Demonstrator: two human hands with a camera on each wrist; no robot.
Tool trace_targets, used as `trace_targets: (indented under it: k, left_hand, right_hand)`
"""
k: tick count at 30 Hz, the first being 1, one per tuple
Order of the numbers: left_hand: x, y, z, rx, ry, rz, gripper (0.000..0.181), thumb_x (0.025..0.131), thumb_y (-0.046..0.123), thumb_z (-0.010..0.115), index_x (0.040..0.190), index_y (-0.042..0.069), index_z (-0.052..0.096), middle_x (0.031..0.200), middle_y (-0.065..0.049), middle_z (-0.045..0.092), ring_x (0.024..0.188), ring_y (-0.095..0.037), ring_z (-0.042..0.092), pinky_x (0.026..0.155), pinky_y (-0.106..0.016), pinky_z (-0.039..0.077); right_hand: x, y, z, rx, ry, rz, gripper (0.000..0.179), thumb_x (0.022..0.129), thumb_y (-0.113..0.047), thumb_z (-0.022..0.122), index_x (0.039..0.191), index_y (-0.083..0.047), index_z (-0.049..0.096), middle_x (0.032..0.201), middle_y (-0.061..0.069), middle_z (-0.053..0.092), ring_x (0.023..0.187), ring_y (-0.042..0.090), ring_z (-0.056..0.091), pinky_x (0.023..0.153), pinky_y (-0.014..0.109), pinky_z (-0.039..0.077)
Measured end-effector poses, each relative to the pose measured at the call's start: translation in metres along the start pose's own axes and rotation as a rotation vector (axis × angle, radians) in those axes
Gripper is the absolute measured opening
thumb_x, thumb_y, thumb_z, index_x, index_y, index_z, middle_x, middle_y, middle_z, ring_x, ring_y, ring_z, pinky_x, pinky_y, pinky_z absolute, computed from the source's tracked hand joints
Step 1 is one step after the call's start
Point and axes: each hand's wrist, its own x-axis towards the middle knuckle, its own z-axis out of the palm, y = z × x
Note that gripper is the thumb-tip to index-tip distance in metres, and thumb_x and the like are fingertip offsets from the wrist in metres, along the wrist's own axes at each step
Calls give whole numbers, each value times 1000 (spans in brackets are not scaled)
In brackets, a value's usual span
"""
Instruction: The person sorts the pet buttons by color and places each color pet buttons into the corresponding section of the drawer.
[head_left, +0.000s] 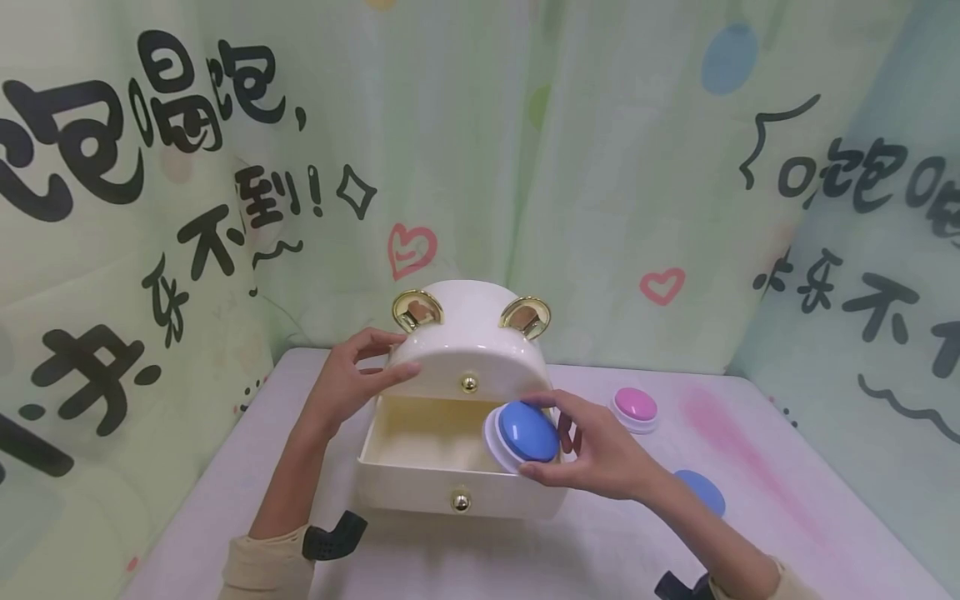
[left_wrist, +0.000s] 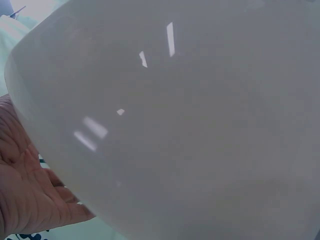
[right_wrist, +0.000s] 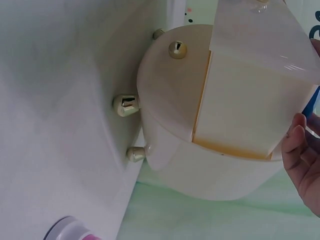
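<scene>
A glossy white drawer box (head_left: 472,367) with gold round ears stands on the table, its lower drawer (head_left: 405,487) pulled out. My left hand (head_left: 347,379) rests against the box's left side, thumb along the upper front and fingers by the gold ear. In the left wrist view the hand (left_wrist: 35,192) lies beside the shiny white shell. My right hand (head_left: 592,437) pinches a blue-topped round push button (head_left: 529,431) with a white base, tilted over the right end of the open drawer. Only a sliver of blue (right_wrist: 311,102) shows by the right fingers in the right wrist view.
A pink-topped push button (head_left: 636,407) sits on the table to the right of the box. A printed blue spot (head_left: 701,492) and a pink streak mark the tablecloth. Printed curtains (head_left: 480,167) stand behind and on both sides. The box has gold feet (right_wrist: 126,105).
</scene>
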Motion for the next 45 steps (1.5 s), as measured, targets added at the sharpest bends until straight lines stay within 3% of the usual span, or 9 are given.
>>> trace_targets:
  k: [4, 11, 29, 37, 45]
  left_hand:
    - [0, 0, 0, -2, 1, 3, 47, 86, 33, 83, 125, 13, 67, 130, -6, 65, 128, -28, 56, 104, -52, 49]
    - [1, -1, 0, 0, 2, 8, 47, 86, 32, 83, 125, 12, 68, 130, -6, 65, 128, -28, 56, 104, -52, 50]
    - [1, -1, 1, 7, 5, -3, 47, 86, 33, 83, 126, 13, 67, 131, -6, 65, 128, -28, 56, 104, -52, 50]
    - [1, -1, 1, 11, 6, 0, 47, 86, 33, 83, 125, 13, 67, 130, -6, 65, 127, -28, 56, 104, -53, 50]
    - [0, -1, 1, 9, 6, 0, 48, 86, 33, 83, 126, 13, 67, 131, -6, 65, 128, -28, 56, 104, -53, 50]
  right_hand:
    - [-1, 0, 0, 4, -5, 21, 69, 75, -35, 92, 135, -24, 61, 86, -11, 61, 71, 8, 54, 58, 25, 49]
    - [-2, 5, 2, 53, 21, -50, 56, 82, -25, 88, 131, -12, 63, 113, 4, 73, 68, 6, 55, 54, 26, 49]
    - [-6, 6, 5, 66, 54, -31, 47, 84, -21, 85, 126, -15, 65, 112, 5, 73, 70, 6, 57, 53, 26, 51]
    - [-12, 9, 3, 77, 115, -54, 47, 85, -14, 84, 128, -14, 65, 113, 6, 72, 69, 6, 58, 54, 24, 50]
    - [-21, 16, -3, 48, 153, 11, 44, 87, -14, 82, 127, -15, 66, 113, 0, 72, 70, 6, 58, 55, 25, 51]
